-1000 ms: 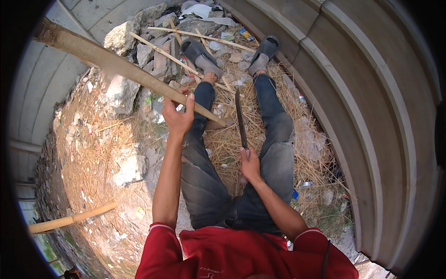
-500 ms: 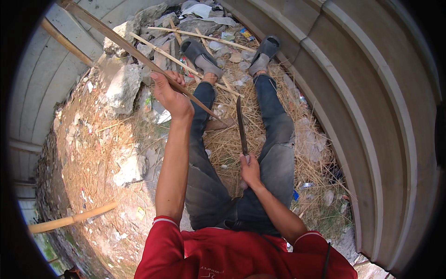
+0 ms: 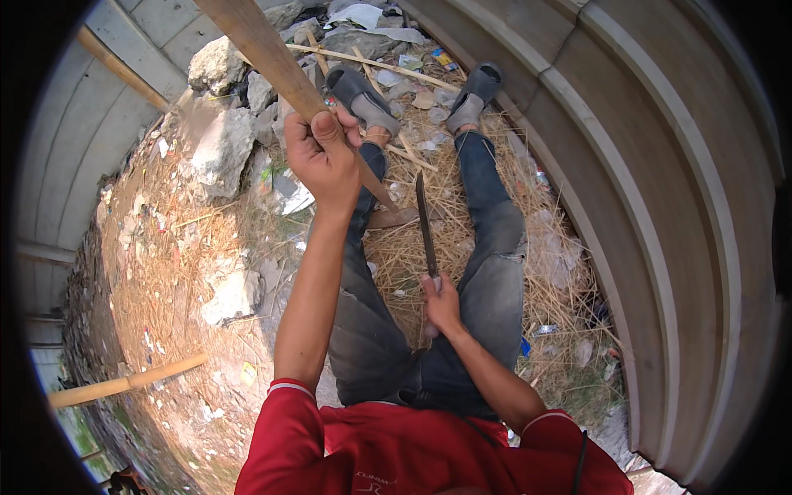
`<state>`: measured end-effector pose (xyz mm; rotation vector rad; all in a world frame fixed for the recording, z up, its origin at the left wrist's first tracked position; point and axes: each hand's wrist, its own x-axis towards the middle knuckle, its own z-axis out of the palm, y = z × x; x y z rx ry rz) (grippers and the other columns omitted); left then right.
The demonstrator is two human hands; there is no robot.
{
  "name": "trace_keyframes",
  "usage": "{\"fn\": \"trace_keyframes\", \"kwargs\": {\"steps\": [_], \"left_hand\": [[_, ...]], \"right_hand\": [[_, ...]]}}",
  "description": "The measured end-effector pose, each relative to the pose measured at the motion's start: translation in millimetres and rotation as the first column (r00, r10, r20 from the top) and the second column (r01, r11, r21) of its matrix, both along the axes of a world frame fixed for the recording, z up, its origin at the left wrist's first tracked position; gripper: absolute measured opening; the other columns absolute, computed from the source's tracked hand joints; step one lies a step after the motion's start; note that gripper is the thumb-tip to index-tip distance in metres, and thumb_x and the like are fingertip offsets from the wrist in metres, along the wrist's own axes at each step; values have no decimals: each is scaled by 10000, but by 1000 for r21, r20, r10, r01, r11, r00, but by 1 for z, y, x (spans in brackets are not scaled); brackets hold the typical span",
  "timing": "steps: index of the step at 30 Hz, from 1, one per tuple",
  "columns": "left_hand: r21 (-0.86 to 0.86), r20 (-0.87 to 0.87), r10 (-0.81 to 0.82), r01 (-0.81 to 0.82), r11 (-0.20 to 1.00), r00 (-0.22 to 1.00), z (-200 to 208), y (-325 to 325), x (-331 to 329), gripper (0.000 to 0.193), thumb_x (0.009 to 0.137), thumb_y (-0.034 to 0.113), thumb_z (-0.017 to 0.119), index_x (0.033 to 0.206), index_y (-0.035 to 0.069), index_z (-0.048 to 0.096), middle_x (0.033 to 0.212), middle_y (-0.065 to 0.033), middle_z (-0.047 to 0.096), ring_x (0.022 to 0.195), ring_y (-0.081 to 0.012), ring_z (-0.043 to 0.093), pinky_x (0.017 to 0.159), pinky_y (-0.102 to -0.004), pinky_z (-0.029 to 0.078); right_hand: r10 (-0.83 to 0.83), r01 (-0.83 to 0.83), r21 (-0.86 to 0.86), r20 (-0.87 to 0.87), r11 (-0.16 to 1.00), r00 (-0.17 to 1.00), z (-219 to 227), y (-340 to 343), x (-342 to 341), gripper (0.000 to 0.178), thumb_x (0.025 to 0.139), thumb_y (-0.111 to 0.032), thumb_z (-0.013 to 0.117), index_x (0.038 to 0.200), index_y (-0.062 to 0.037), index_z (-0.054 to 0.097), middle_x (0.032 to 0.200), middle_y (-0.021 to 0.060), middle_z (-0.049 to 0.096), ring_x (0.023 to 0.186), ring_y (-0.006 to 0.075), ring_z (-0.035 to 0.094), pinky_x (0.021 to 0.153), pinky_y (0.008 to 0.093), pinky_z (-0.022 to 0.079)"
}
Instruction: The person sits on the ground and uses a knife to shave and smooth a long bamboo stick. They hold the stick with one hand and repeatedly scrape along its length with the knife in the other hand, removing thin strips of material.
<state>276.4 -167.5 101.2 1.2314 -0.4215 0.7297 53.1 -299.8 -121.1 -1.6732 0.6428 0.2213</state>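
My left hand (image 3: 326, 161) is closed around a long brown bamboo slat (image 3: 264, 58). The slat slants from the top edge down between my legs, its broad face showing. Its lower end comes down at a brown wooden block (image 3: 404, 218) in the straw; whether they touch I cannot tell. In my right hand (image 3: 443, 304) is the handle of a machete (image 3: 426, 227), gripped over my right thigh. The dark blade points away from me, just right of the slat's lower end.
Thin split bamboo strips (image 3: 384, 63) lie around my slippered feet. Grey rocks (image 3: 221, 153) are piled at the far left. Corrugated metal sheeting (image 3: 660, 206) rises close on the right. A bamboo pole (image 3: 132, 384) juts in at the left; straw (image 3: 544, 289) and litter cover the ground.
The slat has turned so its broad face shows, and its upper part has swung right and nearer. My left hand has shifted slightly right with it. The machete has barely moved.
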Motion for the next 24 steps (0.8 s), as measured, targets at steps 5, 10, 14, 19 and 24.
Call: {"fn": "trace_keyframes", "kwargs": {"steps": [5, 10, 14, 19, 24], "left_hand": [[38, -23, 35, -34, 999, 999, -37, -1, 17, 254, 1082, 269, 580, 1066, 34, 487, 842, -52, 620, 662, -74, 569, 595, -222, 461], [-22, -207, -70, 67, 998, 976, -19, -3, 22, 318, 1062, 315, 625, 978, 14, 571, 727, -21, 594, 610, -72, 549, 581, -234, 472], [27, -297, -131, 145, 989, 946, -28, 7, 38, 459, 1063, 425, 597, 816, 39, 575, 686, -22, 547, 564, -113, 528, 544, -272, 459], [-93, -290, -148, 126, 988, 945, -44, 13, 50, 500, 1041, 457, 627, 747, 59, 558, 624, 5, 524, 523, -71, 472, 483, -244, 376], [-144, -271, -94, 56, 988, 958, -44, -4, 49, 501, 1030, 455, 648, 733, 70, 530, 604, 29, 514, 520, -50, 448, 474, -234, 334]], "right_hand": [[4, -3, 79, -9, 997, 1000, -2, 3, 0, 297, 1015, -216, 642, 1199, -17, 521, 681, 45, 565, 454, 141, 532, 406, 327, 445], [120, -106, -86, 173, 991, 978, -44, -3, -10, 423, 1004, -208, 624, 1351, 12, 525, 795, 138, 659, 508, 206, 614, 485, 376, 497], [158, -181, 97, 209, 979, 965, -40, 4, -8, 437, 997, -144, 603, 1396, -21, 473, 863, 147, 665, 511, 193, 609, 477, 370, 511], [153, -155, 346, 32, 925, 988, -3, 5, -3, 386, 1001, -63, 562, 1362, -28, 429, 728, 54, 568, 499, 143, 567, 419, 335, 477], [140, -145, 194, 41, 970, 989, 0, 4, -4, 325, 1016, -95, 571, 1311, -21, 457, 717, 49, 554, 431, 139, 508, 367, 325, 432]]}}
